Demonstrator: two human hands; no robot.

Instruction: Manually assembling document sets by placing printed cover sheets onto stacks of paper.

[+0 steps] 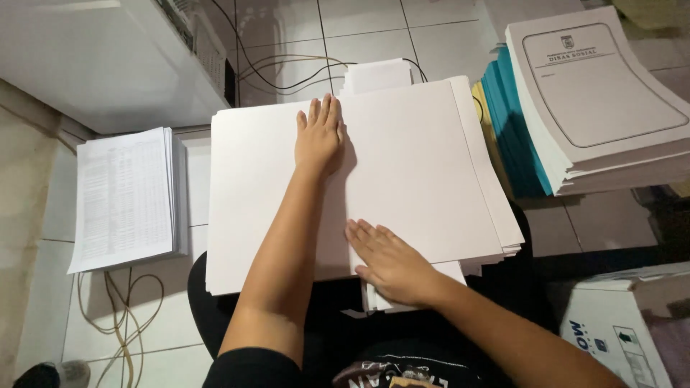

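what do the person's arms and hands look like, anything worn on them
Both forearms are bare, and so are the left hand and right hand: no gloves, rings, watch or bands show. A short black sleeve covers the left upper arm. The fingers are bare too.

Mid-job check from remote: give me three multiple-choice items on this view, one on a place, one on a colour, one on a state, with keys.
1. Where does the stack of printed table sheets lie?
A. left of the big white paper folder
B. on the cardboard box
C. under the teal folders

2. What colour are the folders beneath the framed cover sheets at upper right?
A. red
B. teal and yellow
C. black

3. How do the hands rest on the big white paper folder?
A. clenched in fists
B. flat, palms down
C. pinching a pen

Key:
1 A, the sheets sit on the floor tiles at the left.
2 B, teal edges with yellow beside them.
3 B, left hand and right hand lie with fingers spread.
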